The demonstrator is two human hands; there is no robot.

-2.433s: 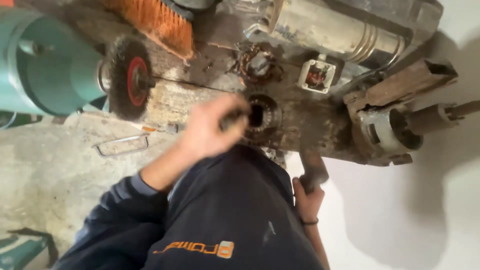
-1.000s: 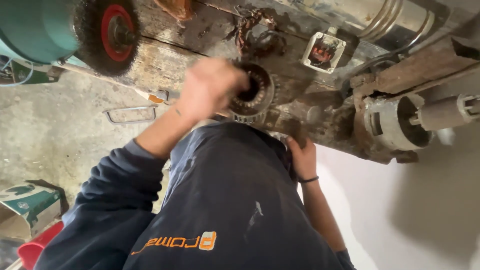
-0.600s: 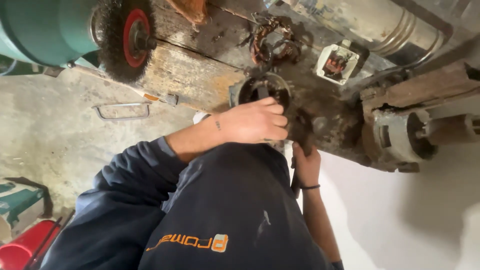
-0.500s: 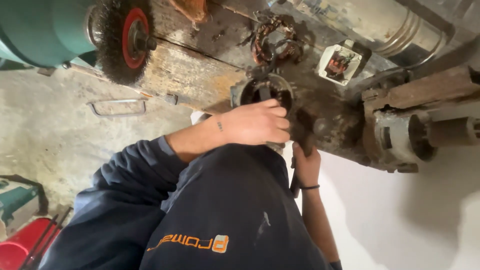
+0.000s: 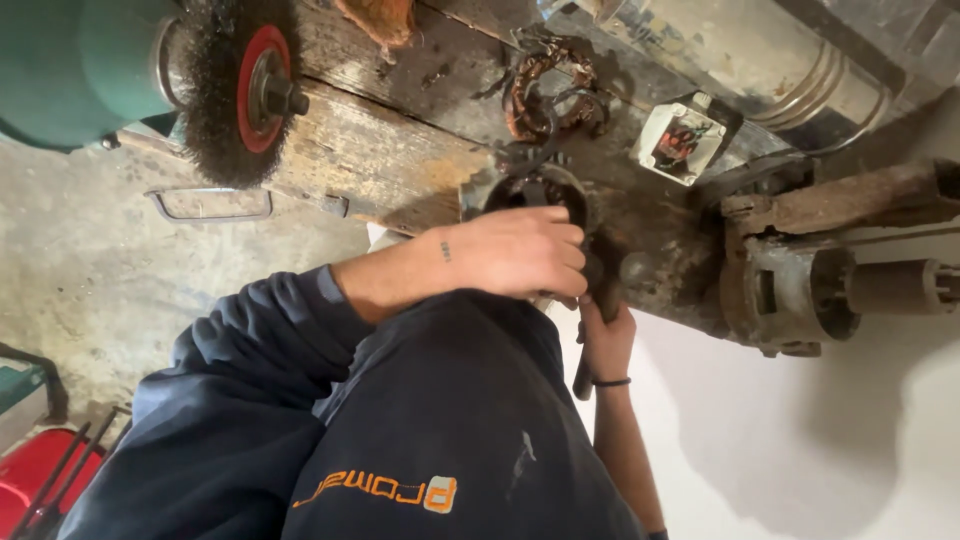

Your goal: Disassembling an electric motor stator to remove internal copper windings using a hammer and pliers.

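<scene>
My left hand point(image 5: 520, 252) reaches out of a navy sleeve and curls over the near side of a round, dark metal motor housing point(image 5: 530, 190). The housing sits at the edge of a worn wooden bench point(image 5: 380, 150). My right hand point(image 5: 607, 335), with a dark band on its wrist, is just below the bench edge. It is wrapped around a dark tool handle point(image 5: 583, 380), and the tool's head is hidden behind my left hand. My navy top fills the bottom of the view.
A wire brush wheel point(image 5: 240, 90) on a green grinder point(image 5: 70, 60) overhangs the bench at left. A copper winding point(image 5: 545, 95), a white terminal box point(image 5: 680, 140), a steel cylinder point(image 5: 740, 50) and a rusty motor point(image 5: 800, 290) lie behind and right. A red container point(image 5: 40, 480) stands on the floor.
My left hand, blurred and raised over the housing earlier, has come down and settled on its near side. The right hand has stayed below the bench edge on the handle.
</scene>
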